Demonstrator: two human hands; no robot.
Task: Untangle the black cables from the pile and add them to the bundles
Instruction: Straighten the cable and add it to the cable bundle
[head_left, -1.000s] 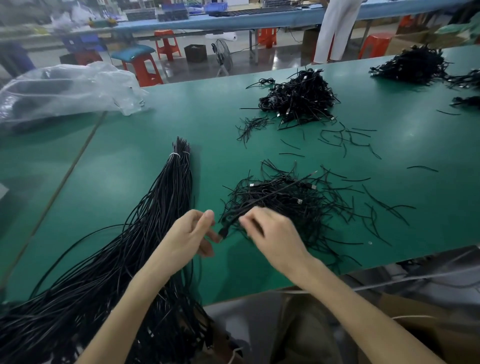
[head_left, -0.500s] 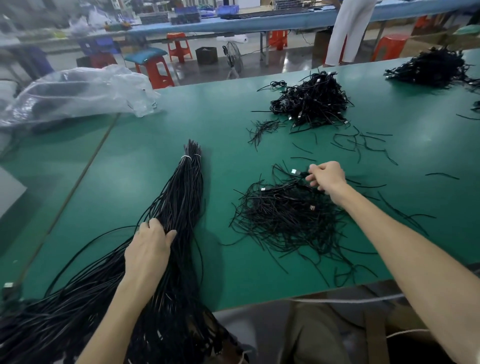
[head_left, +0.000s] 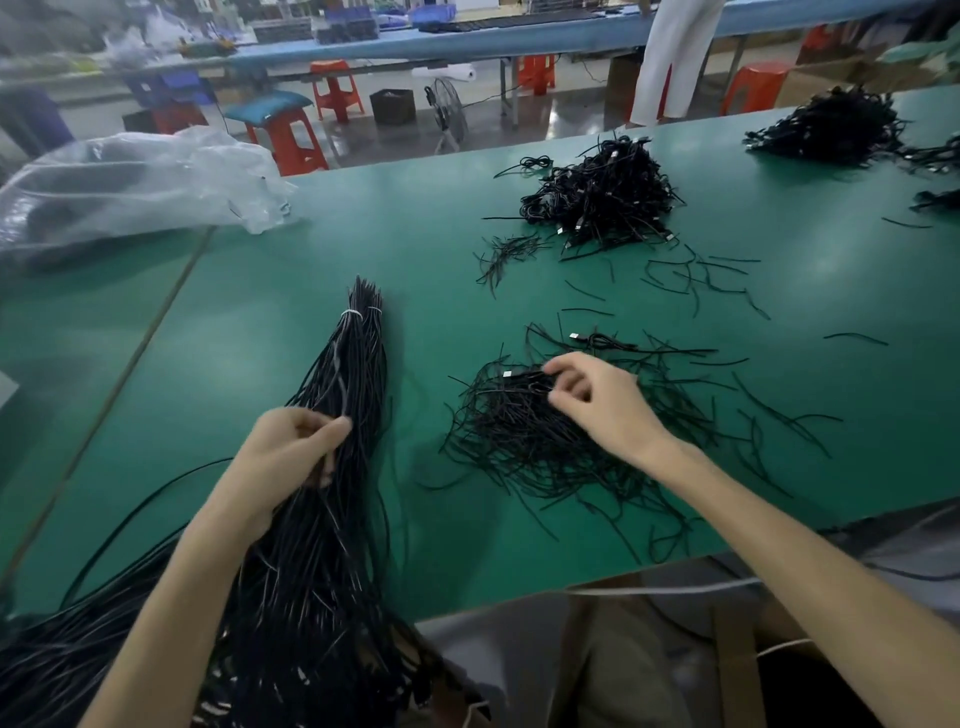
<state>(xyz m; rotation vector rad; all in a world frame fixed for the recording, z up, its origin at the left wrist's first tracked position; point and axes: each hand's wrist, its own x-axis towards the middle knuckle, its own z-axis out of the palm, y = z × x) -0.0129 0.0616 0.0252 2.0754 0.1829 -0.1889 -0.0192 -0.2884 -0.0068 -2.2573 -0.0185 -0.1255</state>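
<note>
Pile (head_left: 524, 441) beneath right hand (head_left: 608, 408) fingers (head_left: 565, 365); left hand (head_left: 283, 452) grips bundle (head_left: 353, 364).

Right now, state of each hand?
Left hand: grips the cable bundle.
Right hand: fingers curled over the loose pile; whether it holds a cable cannot be told.

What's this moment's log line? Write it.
left grip: holds tied bundle | right grip: on near pile, hold unclear | stage: untangling

The bundle (head_left: 358, 364) runs off the bottom edge; fingertips of the right hand (head_left: 608, 410) are blurred.
</note>
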